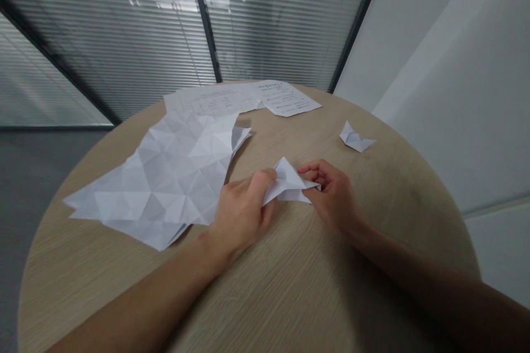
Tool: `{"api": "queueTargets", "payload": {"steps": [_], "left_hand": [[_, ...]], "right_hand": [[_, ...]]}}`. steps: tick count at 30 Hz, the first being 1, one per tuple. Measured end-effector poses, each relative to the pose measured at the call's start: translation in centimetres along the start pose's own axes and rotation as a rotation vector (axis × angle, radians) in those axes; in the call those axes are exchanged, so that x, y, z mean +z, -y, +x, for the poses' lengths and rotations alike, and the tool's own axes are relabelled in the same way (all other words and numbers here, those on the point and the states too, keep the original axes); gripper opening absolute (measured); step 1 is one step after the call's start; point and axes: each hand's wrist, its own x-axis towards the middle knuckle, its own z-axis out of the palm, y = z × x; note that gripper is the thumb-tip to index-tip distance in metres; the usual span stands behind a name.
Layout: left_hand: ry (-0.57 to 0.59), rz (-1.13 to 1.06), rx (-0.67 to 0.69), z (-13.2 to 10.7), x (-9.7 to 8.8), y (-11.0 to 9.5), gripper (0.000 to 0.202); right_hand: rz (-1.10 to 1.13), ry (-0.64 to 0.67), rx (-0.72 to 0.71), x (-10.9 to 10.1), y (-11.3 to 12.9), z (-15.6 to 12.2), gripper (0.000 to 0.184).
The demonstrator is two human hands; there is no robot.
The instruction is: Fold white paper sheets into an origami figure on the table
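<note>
A partly folded sheet of white paper (290,178) is held between both hands above the middle of the table. My left hand (244,204) grips its left side, thumb on top and the other fingers mostly hidden. At the paper's right corner, my right hand (331,193) pinches with thumb and fingertips. Just left of my left hand lies a pile of creased white sheets (178,165), covered in triangular fold lines. A small folded paper boat (355,139) rests on the table beyond my right hand.
Printed sheets (285,98) lie along the far edge of the round wooden table (281,276). Behind it stand glass panels with blinds (157,33), and a white wall (464,94) rises at the right.
</note>
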Motion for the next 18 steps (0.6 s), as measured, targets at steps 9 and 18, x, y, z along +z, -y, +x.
{"api": "queueTargets", "payload": {"steps": [9, 18], "left_hand": [[0.228, -0.874, -0.673, 0.7, -0.5, 0.6, 0.031], [0.208, -0.811, -0.783, 0.4, 0.1, 1.0, 0.027]], "right_hand": [[0.198, 0.006, -0.017, -1.5, -1.0, 1.6, 0.013], [0.367, 0.203, 0.144, -2.2, -0.7, 1.7, 0.037]]}}
